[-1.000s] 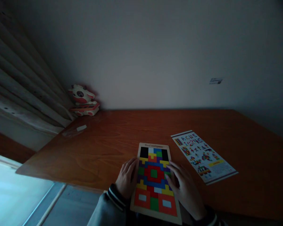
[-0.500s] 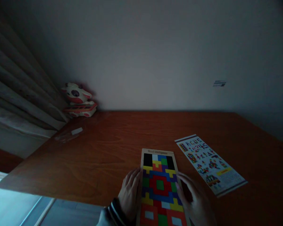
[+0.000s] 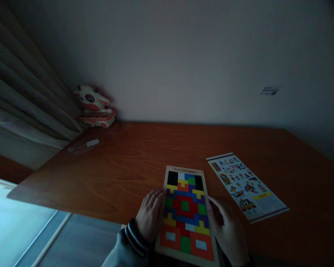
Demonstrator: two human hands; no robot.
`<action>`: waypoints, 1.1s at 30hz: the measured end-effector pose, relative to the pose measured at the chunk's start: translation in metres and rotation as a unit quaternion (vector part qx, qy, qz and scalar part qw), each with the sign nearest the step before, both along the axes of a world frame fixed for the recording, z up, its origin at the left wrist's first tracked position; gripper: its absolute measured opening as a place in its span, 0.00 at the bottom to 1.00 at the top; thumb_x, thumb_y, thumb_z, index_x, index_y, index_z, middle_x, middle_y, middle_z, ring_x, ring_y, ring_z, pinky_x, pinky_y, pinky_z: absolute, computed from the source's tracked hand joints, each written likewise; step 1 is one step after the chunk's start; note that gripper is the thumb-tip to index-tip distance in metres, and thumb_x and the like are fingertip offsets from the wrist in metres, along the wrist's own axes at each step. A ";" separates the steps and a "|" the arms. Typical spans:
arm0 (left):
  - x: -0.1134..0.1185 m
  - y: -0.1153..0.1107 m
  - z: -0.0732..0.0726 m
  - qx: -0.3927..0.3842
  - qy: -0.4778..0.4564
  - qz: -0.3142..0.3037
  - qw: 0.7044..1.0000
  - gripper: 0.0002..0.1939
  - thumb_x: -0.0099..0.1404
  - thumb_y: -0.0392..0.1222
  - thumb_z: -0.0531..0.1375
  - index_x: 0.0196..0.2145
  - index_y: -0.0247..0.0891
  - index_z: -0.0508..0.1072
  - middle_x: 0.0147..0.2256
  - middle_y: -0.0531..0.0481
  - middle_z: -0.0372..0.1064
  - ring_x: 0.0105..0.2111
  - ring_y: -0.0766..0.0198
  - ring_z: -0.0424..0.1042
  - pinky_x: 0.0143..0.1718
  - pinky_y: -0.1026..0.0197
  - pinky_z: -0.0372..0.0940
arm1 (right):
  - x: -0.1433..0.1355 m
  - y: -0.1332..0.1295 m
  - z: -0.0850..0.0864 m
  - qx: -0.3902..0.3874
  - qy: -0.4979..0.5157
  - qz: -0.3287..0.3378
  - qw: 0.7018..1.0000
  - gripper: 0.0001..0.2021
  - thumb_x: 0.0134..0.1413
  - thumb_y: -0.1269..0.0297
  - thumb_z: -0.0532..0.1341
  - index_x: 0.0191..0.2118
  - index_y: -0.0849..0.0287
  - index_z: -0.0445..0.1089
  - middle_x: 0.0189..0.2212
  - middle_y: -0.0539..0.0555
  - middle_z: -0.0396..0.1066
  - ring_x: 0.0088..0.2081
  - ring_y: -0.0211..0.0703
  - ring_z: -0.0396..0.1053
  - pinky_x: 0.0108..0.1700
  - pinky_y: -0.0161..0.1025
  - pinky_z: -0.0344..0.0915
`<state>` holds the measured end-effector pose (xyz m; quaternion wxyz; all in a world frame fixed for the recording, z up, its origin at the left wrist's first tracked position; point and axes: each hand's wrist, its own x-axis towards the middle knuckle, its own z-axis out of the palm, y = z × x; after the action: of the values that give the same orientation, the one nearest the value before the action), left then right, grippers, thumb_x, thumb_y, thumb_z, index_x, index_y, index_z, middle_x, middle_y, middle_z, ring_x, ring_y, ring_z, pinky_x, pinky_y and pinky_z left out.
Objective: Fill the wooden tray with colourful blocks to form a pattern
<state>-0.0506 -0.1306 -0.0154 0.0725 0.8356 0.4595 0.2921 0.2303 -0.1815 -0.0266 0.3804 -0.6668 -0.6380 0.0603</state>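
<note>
A wooden puzzle board (image 3: 187,171) with a pale frame lies lengthwise in front of me near the table's front edge. Coloured block pieces (image 3: 185,205) in red, blue, green, yellow, purple, orange and white fill most of it. Two black areas show at its far left and far right corners. My left hand (image 3: 149,215) grips the left side of the frame, its fingers together along the edge. On the opposite side my right hand (image 3: 228,230) holds the right edge, thumb and forefinger against it. The undersides of both hands are hidden.
To the right of the board lies a printed pattern sheet (image 3: 247,187). A cow-shaped toy (image 3: 96,105) stands at the table's back left corner, near the curtain (image 3: 25,85). Clear plastic with a white label (image 3: 92,142) lies at left. The wall (image 3: 183,74) borders the wooden table (image 3: 133,148).
My view has tipped down a little, so everything sits higher and the board's near edge now shows. The fingers of my right hand have drawn back slightly from the pieces to the frame's edge.
</note>
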 end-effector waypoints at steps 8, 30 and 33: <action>0.002 -0.001 0.010 -0.018 0.028 0.003 0.999 0.24 0.72 0.36 0.50 0.64 0.41 0.60 0.58 0.45 0.68 0.58 0.55 0.66 0.58 0.51 0.67 | 0.005 -0.003 -0.005 -0.012 0.010 0.047 0.999 0.19 0.66 0.58 0.54 0.60 0.53 0.64 0.52 0.60 0.74 0.49 0.52 0.74 0.47 0.49 0.73; 0.009 -0.001 0.008 -0.032 -0.003 0.071 0.997 0.16 0.71 0.38 0.54 0.55 0.44 0.69 0.54 0.46 0.70 0.54 0.55 0.70 0.54 0.51 0.70 | 0.003 0.000 0.000 -0.021 -0.037 0.055 0.998 0.20 0.64 0.55 0.53 0.60 0.49 0.62 0.57 0.57 0.70 0.52 0.57 0.72 0.47 0.53 0.72; 0.010 -0.003 0.006 -0.022 -0.008 0.083 0.996 0.15 0.71 0.39 0.54 0.54 0.43 0.70 0.53 0.46 0.71 0.53 0.55 0.71 0.54 0.51 0.70 | 0.001 -0.002 0.006 -0.024 -0.047 0.057 0.997 0.21 0.63 0.51 0.55 0.59 0.49 0.63 0.59 0.58 0.68 0.54 0.57 0.71 0.49 0.53 0.70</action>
<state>-0.0409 -0.1336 -0.0092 0.0697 0.7905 0.5330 0.2936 0.2315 -0.1834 -0.0207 0.3299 -0.6406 -0.6903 0.0658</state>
